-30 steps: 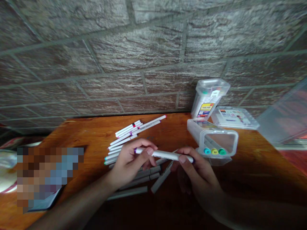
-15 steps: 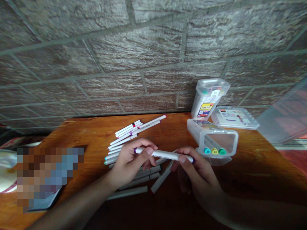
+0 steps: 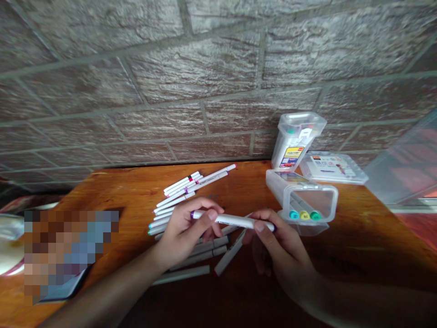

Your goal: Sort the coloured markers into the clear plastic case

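A white marker with purple ends [image 3: 235, 221] is held level above the table by both hands. My left hand [image 3: 191, 230] pinches it near its left end, and my right hand [image 3: 282, 241] pinches it near the right end. Several white markers [image 3: 186, 223] lie on the wooden table behind and below my left hand, some partly hidden by it. One with a red end [image 3: 228, 257] lies slanted between the hands. To the right, an open clear case [image 3: 278, 184] lies on its side with three markers inside, tipped teal, yellow and green [image 3: 314, 216].
A closed marker case [image 3: 293, 146] stands upright by the brick wall [image 3: 225, 114]. Beside it lies a flat clear box [image 3: 334, 167]. At the left of the wooden table [image 3: 116, 191] is a tablet-like device [image 3: 64, 287], largely pixelated.
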Demonstrator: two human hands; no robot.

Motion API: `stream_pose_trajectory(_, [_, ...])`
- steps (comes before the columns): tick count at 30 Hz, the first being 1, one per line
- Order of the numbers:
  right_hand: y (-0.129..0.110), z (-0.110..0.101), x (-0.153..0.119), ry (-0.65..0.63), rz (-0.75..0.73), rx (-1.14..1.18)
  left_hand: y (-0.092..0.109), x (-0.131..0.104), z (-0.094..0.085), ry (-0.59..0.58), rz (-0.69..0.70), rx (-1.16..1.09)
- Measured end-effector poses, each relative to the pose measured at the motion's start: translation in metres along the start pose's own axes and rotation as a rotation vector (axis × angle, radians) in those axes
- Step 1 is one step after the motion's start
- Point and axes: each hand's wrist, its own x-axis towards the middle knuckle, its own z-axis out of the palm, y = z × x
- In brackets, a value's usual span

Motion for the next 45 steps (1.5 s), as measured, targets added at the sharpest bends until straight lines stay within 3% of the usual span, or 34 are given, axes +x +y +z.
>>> stream_pose_trajectory(45, [-0.0043,0.0014,0.0015,0.006,0.019,-0.040,0.0022,-0.0007,0.0014,0.014,-0.015,0.004])
